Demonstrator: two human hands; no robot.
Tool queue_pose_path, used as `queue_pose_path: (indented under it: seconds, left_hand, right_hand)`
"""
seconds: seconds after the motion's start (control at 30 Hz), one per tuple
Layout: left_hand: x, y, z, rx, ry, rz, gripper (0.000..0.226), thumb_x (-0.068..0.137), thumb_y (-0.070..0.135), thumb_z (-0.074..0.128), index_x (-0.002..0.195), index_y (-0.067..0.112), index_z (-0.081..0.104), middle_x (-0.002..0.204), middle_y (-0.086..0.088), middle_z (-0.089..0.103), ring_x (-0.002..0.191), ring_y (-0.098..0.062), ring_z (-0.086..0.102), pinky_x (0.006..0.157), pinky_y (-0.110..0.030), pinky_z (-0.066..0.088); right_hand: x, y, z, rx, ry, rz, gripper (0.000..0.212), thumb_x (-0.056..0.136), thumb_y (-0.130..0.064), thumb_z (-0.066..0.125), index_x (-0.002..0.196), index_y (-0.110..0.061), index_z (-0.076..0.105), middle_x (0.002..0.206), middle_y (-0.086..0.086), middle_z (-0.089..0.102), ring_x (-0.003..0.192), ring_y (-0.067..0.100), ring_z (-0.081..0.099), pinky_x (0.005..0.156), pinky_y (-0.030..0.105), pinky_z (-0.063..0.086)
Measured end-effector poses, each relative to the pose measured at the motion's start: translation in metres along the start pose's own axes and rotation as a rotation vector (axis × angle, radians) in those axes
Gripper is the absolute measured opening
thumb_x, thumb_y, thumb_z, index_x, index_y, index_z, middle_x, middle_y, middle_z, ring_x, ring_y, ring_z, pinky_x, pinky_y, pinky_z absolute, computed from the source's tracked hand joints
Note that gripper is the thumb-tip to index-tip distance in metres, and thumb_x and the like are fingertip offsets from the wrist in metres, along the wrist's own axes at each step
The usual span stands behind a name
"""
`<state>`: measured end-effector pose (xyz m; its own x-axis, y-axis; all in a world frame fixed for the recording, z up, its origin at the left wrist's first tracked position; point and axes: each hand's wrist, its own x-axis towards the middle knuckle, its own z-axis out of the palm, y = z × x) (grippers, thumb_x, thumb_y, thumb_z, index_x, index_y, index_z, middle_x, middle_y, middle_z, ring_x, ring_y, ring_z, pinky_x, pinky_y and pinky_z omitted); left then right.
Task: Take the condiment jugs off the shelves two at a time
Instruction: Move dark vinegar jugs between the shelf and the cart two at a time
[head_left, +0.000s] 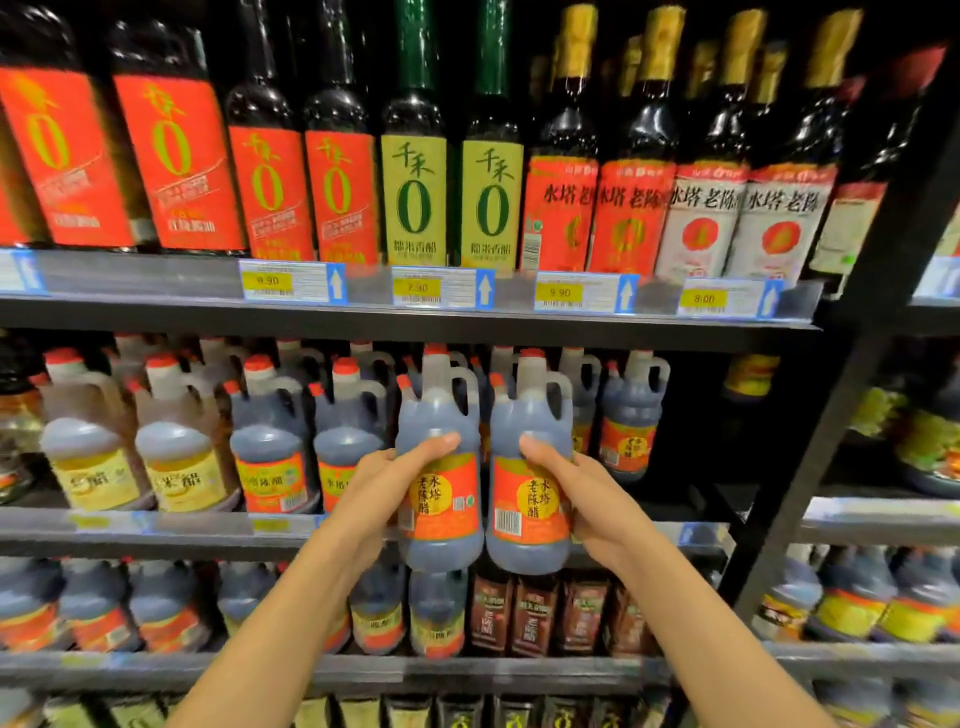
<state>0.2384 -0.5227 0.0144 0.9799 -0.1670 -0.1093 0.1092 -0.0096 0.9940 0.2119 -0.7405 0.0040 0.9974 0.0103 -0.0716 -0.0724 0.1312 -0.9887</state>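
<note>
- My left hand grasps the left jug around its body, thumb laid across the front just above the orange label, fingers wrapped behind.
- My right hand grasps the right jug the same way, thumb across the front above the label, fingers curled round the far side.
- Both jugs are upright, side by side and almost touching. Each holds dark liquid and has a red cap and a moulded loop handle at the neck.
- Both jugs are held in front of the middle shelf; their bases hang lower than its front edge.
- Behind them on that shelf stand more dark jugs with the same orange label, and one further jug to the right.
- Further left on the same shelf stand pale jugs with yellow labels.
- The upper shelf carries tall dark bottles with red, green and white labels; yellow price tags sit on its front rail.
- The lower shelf holds more dark jugs and brown pouches.
</note>
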Motion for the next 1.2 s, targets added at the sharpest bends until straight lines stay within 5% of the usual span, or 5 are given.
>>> queue_pose_path:
  seconds: [0.2,0.3,0.63,1.07,1.2]
  left_hand:
    - [0.026,0.002,-0.001,0.018,-0.007,-0.005,0.068,0.063,0.059,0.087,0.116,0.02,0.07,0.099,-0.002,0.079,0.091,-0.023,0.077,0.09,-0.05,0.058]
    - [0.038,0.002,-0.003,0.015,0.007,0.013,0.091,0.048,0.065,0.093,0.121,0.017,0.066,0.103,-0.003,0.079,0.095,-0.025,0.076,0.09,-0.051,0.058]
    - [0.061,-0.006,0.005,-0.003,0.114,0.111,0.097,0.045,0.059,0.095,0.124,0.017,0.059,0.108,0.0,0.076,0.096,-0.018,0.074,0.085,-0.043,0.061]
    - [0.076,-0.043,0.013,0.043,0.195,0.152,0.068,0.057,0.057,0.092,0.112,0.028,0.062,0.103,0.01,0.076,0.094,-0.012,0.073,0.085,-0.043,0.06]
    - [0.074,-0.046,0.014,0.093,0.203,0.17,0.046,0.072,0.045,0.087,0.105,0.029,0.059,0.102,0.011,0.071,0.091,-0.007,0.067,0.071,-0.027,0.054]
  right_hand:
    - [0.02,-0.005,0.0,-0.02,-0.012,-0.047,0.058,0.076,-0.044,0.082,0.127,-0.021,0.067,0.115,0.006,0.077,0.107,0.026,0.074,0.101,0.052,0.054]
    - [0.031,-0.007,-0.003,-0.045,0.002,-0.064,0.061,0.076,-0.047,0.082,0.127,-0.017,0.067,0.113,0.007,0.078,0.105,0.026,0.075,0.098,0.051,0.056]
    - [0.058,-0.005,-0.009,-0.07,0.05,-0.127,0.061,0.065,-0.046,0.086,0.116,-0.015,0.071,0.106,0.003,0.079,0.101,0.019,0.075,0.093,0.042,0.058]
    - [0.07,0.022,-0.018,-0.076,0.006,-0.133,0.064,0.068,-0.042,0.088,0.122,-0.014,0.07,0.114,0.001,0.077,0.11,0.019,0.072,0.097,0.04,0.055]
    - [0.073,0.031,-0.02,-0.097,0.0,-0.087,0.061,0.069,-0.043,0.091,0.119,-0.013,0.073,0.114,0.003,0.077,0.111,0.021,0.072,0.104,0.048,0.052]
